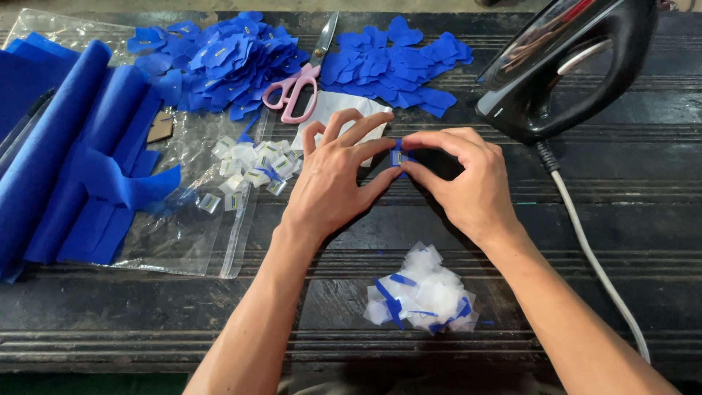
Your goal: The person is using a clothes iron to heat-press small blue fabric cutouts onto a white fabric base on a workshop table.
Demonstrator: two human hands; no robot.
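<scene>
My left hand (333, 179) and my right hand (468, 183) meet over the dark wooden table (629, 190), pinching between their fingertips a small blue felt piece with a pale label (397, 156). Thumb and forefinger of each hand grip its sides. Just behind the fingers lies a white sheet of paper (333, 110). A heap of small white label backings with blue scraps (423, 291) sits in front of my wrists.
Two piles of blue felt cutouts (219, 58) (398, 62) lie at the back with pink-handled scissors (296, 88) between them. Small wrapped labels (252, 168) rest on a clear plastic bag. Rolled blue felt (66, 153) fills the left. A black iron (567, 66) stands at right, its cord (592, 256) trailing forward.
</scene>
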